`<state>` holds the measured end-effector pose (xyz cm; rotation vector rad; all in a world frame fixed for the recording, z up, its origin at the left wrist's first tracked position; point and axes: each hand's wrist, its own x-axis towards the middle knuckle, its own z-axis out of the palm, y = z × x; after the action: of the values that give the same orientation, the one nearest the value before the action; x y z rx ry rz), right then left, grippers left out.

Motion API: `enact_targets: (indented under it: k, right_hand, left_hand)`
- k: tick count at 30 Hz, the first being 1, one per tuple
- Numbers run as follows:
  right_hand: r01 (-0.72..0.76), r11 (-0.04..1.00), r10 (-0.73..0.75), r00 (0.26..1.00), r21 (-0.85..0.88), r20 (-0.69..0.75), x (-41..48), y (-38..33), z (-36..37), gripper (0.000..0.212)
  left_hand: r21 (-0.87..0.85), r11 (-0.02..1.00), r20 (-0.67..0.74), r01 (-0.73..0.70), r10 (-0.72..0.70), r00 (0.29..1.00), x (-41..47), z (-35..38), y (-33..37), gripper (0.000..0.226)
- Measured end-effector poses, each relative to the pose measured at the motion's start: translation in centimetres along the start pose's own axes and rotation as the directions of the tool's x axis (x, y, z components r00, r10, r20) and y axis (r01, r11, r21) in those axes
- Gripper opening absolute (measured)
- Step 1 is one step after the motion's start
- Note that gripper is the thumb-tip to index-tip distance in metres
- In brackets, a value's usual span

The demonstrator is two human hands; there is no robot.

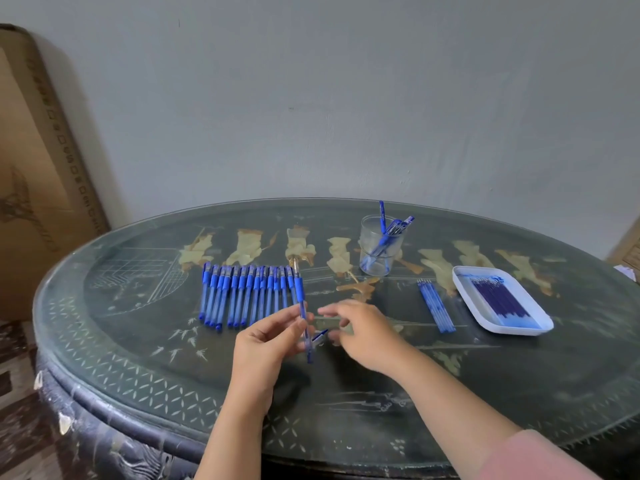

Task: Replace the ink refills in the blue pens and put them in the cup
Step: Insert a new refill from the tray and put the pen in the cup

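Observation:
My left hand [273, 337] grips a blue pen [300, 296] by its lower barrel; the pen stands nearly upright with its uncapped tip pointing away from me. My right hand [360, 329] hovers just right of it, fingers spread and blurred, over a small blue cap [320, 336] lying on the table. A row of several capped blue pens [242, 294] lies side by side to the left. A clear plastic cup [379, 249] farther back holds a few blue pens. A small bundle of refills [437, 308] lies beside a white tray [540, 325] with several dark refills.
The dark oval table [173, 368] has a glass top and painted figures; its rim curves close at the left and front. A cardboard box [38, 168] leans against the wall at the left. A grey wall stands right behind the table.

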<state>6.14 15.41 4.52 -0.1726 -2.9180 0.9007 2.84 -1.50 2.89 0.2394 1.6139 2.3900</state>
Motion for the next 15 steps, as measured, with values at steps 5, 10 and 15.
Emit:
enact_targets:
  k: [5, 10, 15]
  right_hand:
    - [0.116, 0.979, -0.111, 0.993, -0.169, 0.037, -0.1, 0.3, 0.9, 0.029]
    - [0.033, 0.992, -0.034, 0.999, -0.122, -0.002, -0.1, -0.2, 0.5, 0.011]
    - [-0.172, 0.936, 0.206, 0.975, 0.307, -0.079, -0.1, 0.4, -1.1, 0.026]
  left_hand:
    - [0.043, 0.999, 0.027, -0.001, 0.0, 1.0, 0.0, -0.1, 0.0, 0.021]
    - [0.079, 0.997, 0.063, 0.001, -0.006, 0.998, -0.2, 0.0, 0.1, 0.021]
    - [0.113, 0.994, 0.098, 0.008, -0.019, 0.995, -0.2, 0.0, 0.0, 0.021]
